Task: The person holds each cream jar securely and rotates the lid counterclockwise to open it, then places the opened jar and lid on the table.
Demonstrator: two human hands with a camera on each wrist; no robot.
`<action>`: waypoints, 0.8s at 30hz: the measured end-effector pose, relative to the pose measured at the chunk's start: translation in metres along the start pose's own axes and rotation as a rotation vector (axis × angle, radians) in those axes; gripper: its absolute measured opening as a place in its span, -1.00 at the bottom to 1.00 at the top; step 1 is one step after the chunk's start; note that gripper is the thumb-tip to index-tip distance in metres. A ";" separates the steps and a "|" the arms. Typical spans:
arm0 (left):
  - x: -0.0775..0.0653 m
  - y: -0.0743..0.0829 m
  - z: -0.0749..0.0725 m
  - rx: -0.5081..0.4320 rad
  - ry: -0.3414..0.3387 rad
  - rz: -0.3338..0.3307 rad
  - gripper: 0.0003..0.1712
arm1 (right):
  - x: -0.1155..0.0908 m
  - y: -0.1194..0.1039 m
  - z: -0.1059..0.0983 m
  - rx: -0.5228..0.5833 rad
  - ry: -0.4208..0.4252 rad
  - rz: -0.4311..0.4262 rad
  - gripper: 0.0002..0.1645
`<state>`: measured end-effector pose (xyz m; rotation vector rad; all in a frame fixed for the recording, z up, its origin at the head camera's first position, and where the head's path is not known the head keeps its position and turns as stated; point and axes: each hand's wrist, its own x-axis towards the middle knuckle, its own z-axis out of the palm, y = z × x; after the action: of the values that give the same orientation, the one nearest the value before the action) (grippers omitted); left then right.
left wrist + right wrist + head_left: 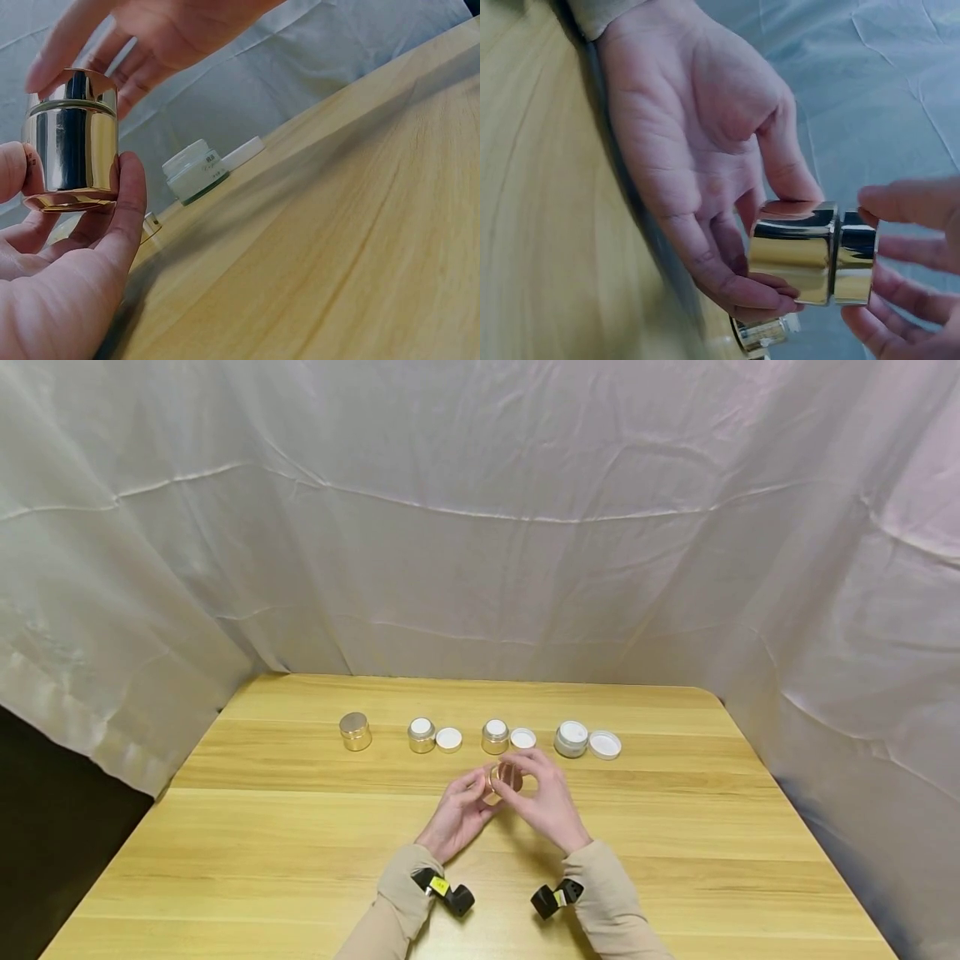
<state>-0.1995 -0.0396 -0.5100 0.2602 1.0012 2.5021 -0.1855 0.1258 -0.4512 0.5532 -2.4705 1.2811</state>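
Over the near middle of the table, both hands hold one shiny gold cosmetic jar (71, 154). My left hand (457, 817) grips its body, thumb on one side and fingers round the other. The fingers of my right hand (553, 803) pinch the gold lid (855, 259) from the opposite end. A narrow seam shows between lid and body in the right wrist view. Seen from the left wrist, the jar is upright, lid on top. Just beyond the hands stands an uncapped gold jar (495, 739), its lid (522, 739) beside it, white inside up.
Along the back of the wooden table (300, 835) run a capped gold jar (356, 733), another uncapped gold jar (422, 738) with its lid (448, 741), and a wider pale jar (572, 742) with a white lid (604, 745). A pale curtain (480, 593) hangs behind.
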 end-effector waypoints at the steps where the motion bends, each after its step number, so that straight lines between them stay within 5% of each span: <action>1: 0.000 0.000 0.000 0.000 0.003 -0.001 -0.72 | 0.000 0.000 0.000 0.005 -0.009 -0.016 -0.56; 5: -0.001 0.000 0.000 -0.003 0.015 -0.005 -0.67 | 0.000 0.001 -0.001 0.036 -0.035 -0.033 -0.53; 16: 0.000 0.000 0.000 0.002 0.008 -0.008 -0.66 | -0.001 0.001 0.000 0.027 0.027 0.096 -0.52; 24: 0.000 0.000 0.001 0.009 0.020 -0.010 -0.64 | 0.000 -0.002 -0.001 0.006 0.002 0.017 -0.56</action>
<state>-0.1992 -0.0396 -0.5093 0.2334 1.0198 2.4962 -0.1842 0.1254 -0.4496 0.5330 -2.4755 1.2946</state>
